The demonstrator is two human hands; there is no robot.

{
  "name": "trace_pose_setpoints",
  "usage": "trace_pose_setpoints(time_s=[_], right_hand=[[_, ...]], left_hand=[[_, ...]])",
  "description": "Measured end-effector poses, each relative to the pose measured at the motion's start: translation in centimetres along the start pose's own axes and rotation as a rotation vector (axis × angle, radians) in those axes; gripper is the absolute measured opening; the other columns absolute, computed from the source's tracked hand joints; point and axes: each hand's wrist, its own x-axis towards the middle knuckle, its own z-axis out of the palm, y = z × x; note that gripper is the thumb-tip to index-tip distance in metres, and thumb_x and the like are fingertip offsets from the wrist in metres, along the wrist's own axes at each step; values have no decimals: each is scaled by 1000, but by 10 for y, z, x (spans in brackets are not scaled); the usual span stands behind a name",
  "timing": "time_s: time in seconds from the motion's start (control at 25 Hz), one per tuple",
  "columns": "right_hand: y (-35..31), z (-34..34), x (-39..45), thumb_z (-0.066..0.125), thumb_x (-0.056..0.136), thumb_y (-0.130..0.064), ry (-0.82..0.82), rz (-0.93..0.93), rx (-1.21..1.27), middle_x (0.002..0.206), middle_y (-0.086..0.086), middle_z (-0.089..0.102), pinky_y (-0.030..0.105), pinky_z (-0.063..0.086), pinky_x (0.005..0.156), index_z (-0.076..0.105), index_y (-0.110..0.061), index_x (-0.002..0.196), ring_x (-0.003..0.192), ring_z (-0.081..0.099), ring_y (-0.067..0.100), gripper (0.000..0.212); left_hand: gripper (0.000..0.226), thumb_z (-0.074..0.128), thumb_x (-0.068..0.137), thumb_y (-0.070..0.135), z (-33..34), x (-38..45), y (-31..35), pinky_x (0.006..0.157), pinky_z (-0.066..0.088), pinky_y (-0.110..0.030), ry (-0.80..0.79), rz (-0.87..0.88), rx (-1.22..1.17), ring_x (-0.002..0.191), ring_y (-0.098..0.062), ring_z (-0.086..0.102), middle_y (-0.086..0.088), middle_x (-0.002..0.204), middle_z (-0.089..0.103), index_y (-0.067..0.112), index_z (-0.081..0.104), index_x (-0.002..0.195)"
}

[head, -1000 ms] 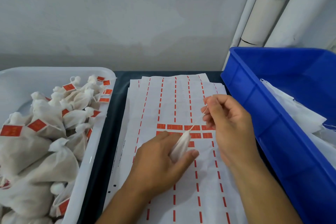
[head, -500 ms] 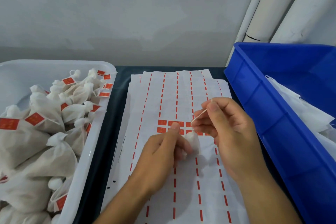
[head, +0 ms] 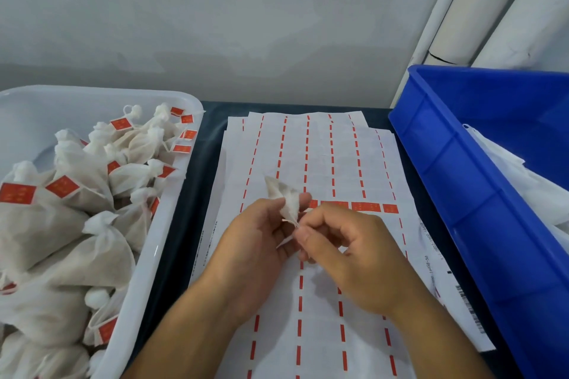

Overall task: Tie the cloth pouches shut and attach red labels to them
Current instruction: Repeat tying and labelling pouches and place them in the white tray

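A small white cloth pouch (head: 286,198) is held above the label sheets, its top pointing up and away. My left hand (head: 255,243) grips it between thumb and fingers. My right hand (head: 348,252) pinches the pouch's thin white string (head: 284,241) just below the cloth, fingers curled. A short row of red labels (head: 366,207) remains on the white backing sheet (head: 326,157), just beyond my right hand; part of the row is hidden behind the hands.
A white tray (head: 172,234) at the left is piled with tied pouches carrying red labels (head: 61,186). A blue bin (head: 455,181) at the right holds white cloth (head: 508,169). White pipes (head: 480,6) stand at the back right corner.
My hands have come together: the right hand dropped from pulling the string up and right to pinching it close to the pouch. The left hand turned the pouch upright.
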Motion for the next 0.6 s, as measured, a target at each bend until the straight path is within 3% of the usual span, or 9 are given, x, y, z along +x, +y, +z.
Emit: trace_pose_setpoints(time_s=[0.12, 0.36, 0.44, 0.52, 0.6], right_hand=[[6, -1, 2, 59, 103, -32, 3, 60, -10, 76, -9, 69, 31, 60, 65, 63, -38, 91, 73, 69, 14, 14], [13, -2, 10, 54, 105, -34, 96, 320, 266, 65, -5, 60, 19, 54, 59, 62, -34, 87, 57, 58, 7, 20], [15, -4, 12, 55, 105, -33, 152, 396, 392, 67, -2, 60, 22, 52, 59, 65, -31, 86, 57, 55, 10, 22], [15, -6, 13, 56, 105, -32, 186, 428, 492, 69, -1, 62, 25, 50, 59, 66, -29, 85, 58, 54, 13, 22], [15, -5, 12, 55, 105, -34, 229, 379, 397, 70, -6, 67, 23, 54, 59, 65, -29, 89, 58, 58, 10, 19]], left_hand=[[41, 50, 102, 39, 0, -1, 1, 100, 53, -46, -2, 34, 29, 105, -28, 72, -15, 105, 75, 11, 79, 95], [46, 40, 105, 26, -3, 0, 1, 88, 52, -32, -24, 55, 54, 108, -14, 72, -4, 111, 78, 31, 83, 91], [49, 38, 103, 24, -4, 0, 1, 86, 53, -31, -47, 48, 83, 107, -14, 72, -4, 110, 77, 23, 82, 83], [43, 38, 99, 30, -4, 0, -2, 88, 53, -35, -37, 51, 198, 103, -15, 73, -3, 105, 77, 17, 70, 72], [42, 40, 90, 50, -2, -1, -3, 86, 55, -38, 55, 47, 449, 93, -13, 74, 10, 98, 77, 27, 66, 67]])
